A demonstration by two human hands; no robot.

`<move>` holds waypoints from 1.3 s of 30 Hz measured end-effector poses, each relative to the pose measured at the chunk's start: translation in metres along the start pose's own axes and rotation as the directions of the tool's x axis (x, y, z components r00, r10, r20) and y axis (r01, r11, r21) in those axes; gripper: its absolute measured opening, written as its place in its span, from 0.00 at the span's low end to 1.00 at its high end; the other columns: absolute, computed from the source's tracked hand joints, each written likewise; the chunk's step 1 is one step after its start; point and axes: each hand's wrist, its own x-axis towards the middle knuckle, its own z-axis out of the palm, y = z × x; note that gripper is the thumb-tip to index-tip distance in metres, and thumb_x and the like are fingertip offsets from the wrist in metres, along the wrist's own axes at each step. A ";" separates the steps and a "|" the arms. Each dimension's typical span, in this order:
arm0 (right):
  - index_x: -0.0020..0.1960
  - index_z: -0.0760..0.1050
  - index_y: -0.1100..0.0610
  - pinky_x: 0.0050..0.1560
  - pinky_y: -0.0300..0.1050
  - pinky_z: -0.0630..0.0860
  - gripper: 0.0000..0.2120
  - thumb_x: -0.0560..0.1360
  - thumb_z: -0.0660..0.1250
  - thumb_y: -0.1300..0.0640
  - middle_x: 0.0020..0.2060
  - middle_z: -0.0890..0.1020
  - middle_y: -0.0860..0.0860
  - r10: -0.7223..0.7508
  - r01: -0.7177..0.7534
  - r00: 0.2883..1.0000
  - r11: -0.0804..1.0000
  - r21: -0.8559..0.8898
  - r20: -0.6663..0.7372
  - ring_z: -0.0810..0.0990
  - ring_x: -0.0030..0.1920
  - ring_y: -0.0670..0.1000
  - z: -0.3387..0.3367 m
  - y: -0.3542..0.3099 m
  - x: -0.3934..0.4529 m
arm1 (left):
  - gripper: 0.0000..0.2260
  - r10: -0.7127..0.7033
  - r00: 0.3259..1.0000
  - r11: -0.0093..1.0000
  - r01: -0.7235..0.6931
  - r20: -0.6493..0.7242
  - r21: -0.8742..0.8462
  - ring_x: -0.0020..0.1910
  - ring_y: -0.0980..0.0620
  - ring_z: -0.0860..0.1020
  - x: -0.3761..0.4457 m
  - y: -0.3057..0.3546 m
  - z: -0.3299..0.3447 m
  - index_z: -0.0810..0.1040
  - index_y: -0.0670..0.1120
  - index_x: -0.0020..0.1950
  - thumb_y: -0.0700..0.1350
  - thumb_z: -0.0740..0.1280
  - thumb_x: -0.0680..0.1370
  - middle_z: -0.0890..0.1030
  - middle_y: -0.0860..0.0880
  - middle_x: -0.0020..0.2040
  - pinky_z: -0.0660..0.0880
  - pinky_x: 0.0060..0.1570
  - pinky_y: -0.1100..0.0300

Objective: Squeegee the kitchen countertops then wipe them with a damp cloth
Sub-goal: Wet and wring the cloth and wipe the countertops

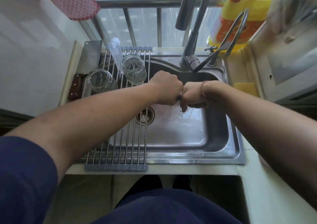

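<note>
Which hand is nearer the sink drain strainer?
Left. The left hand is clenched just above and slightly right of the drain strainer in the picture; the right hand, fist against the left, sits farther right over the sink basin.
</note>
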 end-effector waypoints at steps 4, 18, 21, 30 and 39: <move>0.36 0.73 0.54 0.31 0.40 0.70 0.11 0.67 0.76 0.57 0.29 0.76 0.51 -0.111 0.112 0.965 0.994 -0.011 -0.236 0.73 0.28 0.51 0.019 0.017 -0.009 | 0.13 -0.116 0.993 0.862 0.094 -0.012 -0.498 0.40 0.47 0.78 -0.025 -0.008 0.007 0.74 0.52 0.52 0.55 0.68 0.71 0.76 0.53 0.39 0.73 0.38 0.56; 0.53 0.77 0.53 0.49 0.47 0.80 0.13 0.71 0.74 0.53 0.48 0.84 0.53 -0.222 0.597 0.750 0.633 0.493 -0.623 0.82 0.48 0.49 0.058 0.021 -0.067 | 0.07 -0.311 0.934 0.393 -0.044 -0.177 -0.919 0.39 0.59 0.81 -0.085 -0.020 -0.001 0.85 0.48 0.47 0.49 0.73 0.73 0.84 0.54 0.39 0.77 0.44 0.60; 0.56 0.77 0.51 0.49 0.44 0.81 0.17 0.69 0.77 0.54 0.46 0.84 0.47 -0.247 0.528 0.729 0.796 0.295 -0.638 0.83 0.47 0.46 0.067 0.001 -0.065 | 0.09 -0.355 0.931 0.053 -0.072 -0.086 -0.996 0.40 0.55 0.82 -0.087 -0.014 -0.014 0.79 0.46 0.46 0.46 0.76 0.71 0.84 0.49 0.39 0.78 0.43 0.61; 0.54 0.75 0.60 0.45 0.49 0.78 0.08 0.74 0.65 0.61 0.41 0.84 0.54 -0.113 0.647 0.762 0.101 0.756 -0.638 0.81 0.44 0.55 0.076 -0.003 -0.072 | 0.14 -0.101 0.994 -0.421 -0.083 -0.044 -0.903 0.46 0.47 0.80 -0.103 -0.008 -0.030 0.79 0.42 0.56 0.36 0.73 0.71 0.81 0.43 0.46 0.79 0.46 0.56; 0.66 0.70 0.61 0.53 0.48 0.80 0.19 0.76 0.64 0.67 0.51 0.83 0.59 -0.179 0.639 0.760 0.029 0.769 -0.624 0.83 0.50 0.54 0.066 0.010 -0.075 | 0.06 -0.313 0.950 -0.339 -0.120 -0.008 -0.933 0.35 0.53 0.80 -0.096 0.011 -0.036 0.81 0.42 0.40 0.34 0.70 0.74 0.82 0.48 0.35 0.77 0.37 0.64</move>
